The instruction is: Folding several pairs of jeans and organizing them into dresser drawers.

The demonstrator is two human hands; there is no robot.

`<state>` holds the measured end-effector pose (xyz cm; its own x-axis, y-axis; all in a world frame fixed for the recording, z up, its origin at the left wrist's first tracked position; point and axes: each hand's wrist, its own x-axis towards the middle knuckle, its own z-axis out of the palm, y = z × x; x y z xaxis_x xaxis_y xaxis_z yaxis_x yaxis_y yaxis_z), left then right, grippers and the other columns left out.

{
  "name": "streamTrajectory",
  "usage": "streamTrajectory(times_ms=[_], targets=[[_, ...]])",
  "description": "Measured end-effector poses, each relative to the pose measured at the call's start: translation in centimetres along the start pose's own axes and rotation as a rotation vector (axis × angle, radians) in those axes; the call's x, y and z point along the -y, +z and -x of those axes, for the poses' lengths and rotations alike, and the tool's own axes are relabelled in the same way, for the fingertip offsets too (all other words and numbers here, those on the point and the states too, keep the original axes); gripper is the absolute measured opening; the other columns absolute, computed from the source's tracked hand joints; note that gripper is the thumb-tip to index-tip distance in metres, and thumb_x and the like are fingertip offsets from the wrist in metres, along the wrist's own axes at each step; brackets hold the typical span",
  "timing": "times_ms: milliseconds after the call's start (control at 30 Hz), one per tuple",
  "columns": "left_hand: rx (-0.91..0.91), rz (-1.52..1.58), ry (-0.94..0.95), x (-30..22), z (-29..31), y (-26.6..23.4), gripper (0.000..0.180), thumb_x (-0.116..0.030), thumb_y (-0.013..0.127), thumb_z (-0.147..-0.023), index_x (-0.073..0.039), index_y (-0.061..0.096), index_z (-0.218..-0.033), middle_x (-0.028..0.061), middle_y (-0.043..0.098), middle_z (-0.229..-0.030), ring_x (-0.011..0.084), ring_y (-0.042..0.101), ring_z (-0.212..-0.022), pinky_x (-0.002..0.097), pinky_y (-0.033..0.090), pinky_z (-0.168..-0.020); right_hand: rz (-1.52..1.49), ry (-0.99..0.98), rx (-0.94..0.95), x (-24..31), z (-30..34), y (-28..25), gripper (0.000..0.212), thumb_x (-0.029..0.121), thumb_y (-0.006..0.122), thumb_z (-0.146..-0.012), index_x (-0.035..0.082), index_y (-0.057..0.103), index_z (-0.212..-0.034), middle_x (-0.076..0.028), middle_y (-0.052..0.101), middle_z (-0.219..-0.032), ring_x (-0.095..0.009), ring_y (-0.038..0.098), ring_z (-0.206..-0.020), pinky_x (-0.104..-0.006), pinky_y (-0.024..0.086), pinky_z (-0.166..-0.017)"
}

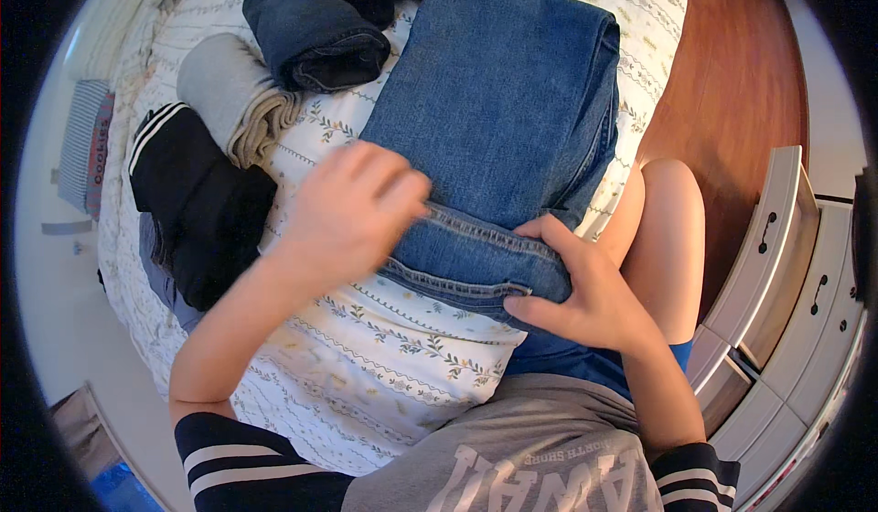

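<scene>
A pair of blue jeans (498,82) lies folded lengthwise on the bed, its near end turned over into a flat band with stitched seams. My right hand (585,283) grips the right end of that band, thumb on the near edge and index finger over the far edge. My left hand (361,206) is curled at the band's left side, over the edge of the denim. Its fingers are smeared by motion, and whether they pinch the cloth is hidden.
Left of the jeans lie a grey rolled garment (229,87), a dark rolled garment (315,32) and a black garment with white stripes (197,201). A patterned sheet (393,347) covers the bed. To the right are a wooden floor (741,82) and white drawers (764,229), one pulled out.
</scene>
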<state>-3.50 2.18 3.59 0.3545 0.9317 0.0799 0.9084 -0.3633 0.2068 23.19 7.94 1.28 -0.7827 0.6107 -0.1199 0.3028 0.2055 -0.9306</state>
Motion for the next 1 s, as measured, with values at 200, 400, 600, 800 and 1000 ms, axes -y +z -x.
streamTrajectory(times_ms=[200,400,600,800,1000], targets=[[-0.025,0.104,0.061,-1.6,-0.4,1.0,0.056,-0.061,0.066,-0.075,-0.007,0.064,-0.09,0.0073,0.059,-0.084,0.0255,0.056,-0.076,0.0352,0.043,-0.066,-0.333,0.107,0.012,-0.7,-1.3,-2.3,0.04,0.022,0.075,-0.083,0.001,0.061,-0.114,-0.019,0.064,-0.091,-0.024,0.065,-0.085,-0.0326,0.051,-0.075],[-0.036,0.078,-0.008,-1.8,-0.4,1.7,0.061,-0.069,0.061,-0.074,-0.008,0.061,-0.082,0.0052,0.057,-0.074,0.0245,0.055,-0.067,0.0343,0.042,-0.062,0.615,-0.276,-0.156,-1.6,-6.7,-4.8,0.028,0.009,0.066,-0.081,0.01,0.066,-0.109,-0.008,0.055,-0.087,-0.024,0.057,-0.081,-0.0324,0.046,-0.068],[0.081,0.206,-0.137,-1.0,-1.6,1.6,0.05,-0.058,0.061,-0.083,-0.008,0.06,-0.079,0.0071,0.06,-0.072,0.0271,0.06,-0.07,0.0377,0.043,-0.062,1.036,-0.796,-0.187,-5.4,-9.4,-7.3,0.019,0.009,0.06,-0.076,0.008,0.065,-0.095,-0.005,0.049,-0.082,-0.021,0.053,-0.079,-0.0326,0.044,-0.066],[0.276,0.359,-0.296,0.3,-3.3,1.5,0.039,-0.045,0.061,-0.088,-0.008,0.062,-0.076,0.0102,0.061,-0.07,0.0321,0.062,-0.072,0.0401,0.044,-0.065,0.503,-0.491,-0.15,-4.7,-7.5,-9.0,0.016,0.011,0.072,-0.074,0.007,0.064,-0.087,-0.005,0.053,-0.083,-0.027,0.056,-0.085,-0.0399,0.046,-0.075],[0.236,0.368,-0.184,0.4,-3.3,1.2,0.042,-0.048,0.062,-0.088,-0.01,0.066,-0.073,0.0059,0.065,-0.07,0.0249,0.062,-0.068,0.0357,0.046,-0.068,0.435,-0.49,0.075,-4.2,-6.1,-5.7,0.014,0.014,0.075,-0.072,0.009,0.064,-0.079,-0.002,0.054,-0.082,-0.025,0.051,-0.095,-0.0426,0.038,-0.087]])
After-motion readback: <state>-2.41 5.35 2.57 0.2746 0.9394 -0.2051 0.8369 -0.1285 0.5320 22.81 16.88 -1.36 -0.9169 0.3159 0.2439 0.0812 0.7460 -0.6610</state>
